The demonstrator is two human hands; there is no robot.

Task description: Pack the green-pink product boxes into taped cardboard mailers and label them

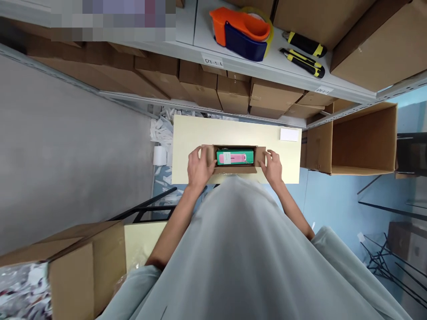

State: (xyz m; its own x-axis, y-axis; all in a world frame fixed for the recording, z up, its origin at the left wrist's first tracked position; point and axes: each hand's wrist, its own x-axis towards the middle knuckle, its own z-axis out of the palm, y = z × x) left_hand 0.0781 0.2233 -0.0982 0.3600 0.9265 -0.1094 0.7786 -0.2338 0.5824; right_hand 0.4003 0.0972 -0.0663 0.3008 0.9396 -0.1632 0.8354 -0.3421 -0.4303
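Observation:
A small open cardboard box (pixel 234 169) lies on a pale yellow table (pixel 190 133). Inside it sits a green product carton (pixel 235 157) with a pink item pictured on it. My left hand (pixel 199 168) grips the box's left end flap, fingers curled over the cardboard. My right hand (pixel 273 168) holds the right end flap in the same way. The near edge of the box is hidden by my grey shirt.
A white label (pixel 289 134) lies at the table's far right. On the shelf above are an orange and blue tape dispenser (pixel 242 32) and two yellow-black utility knives (pixel 303 52). Cardboard boxes fill the shelves; a large open box (pixel 360 142) stands right, another (pixel 83 266) lower left.

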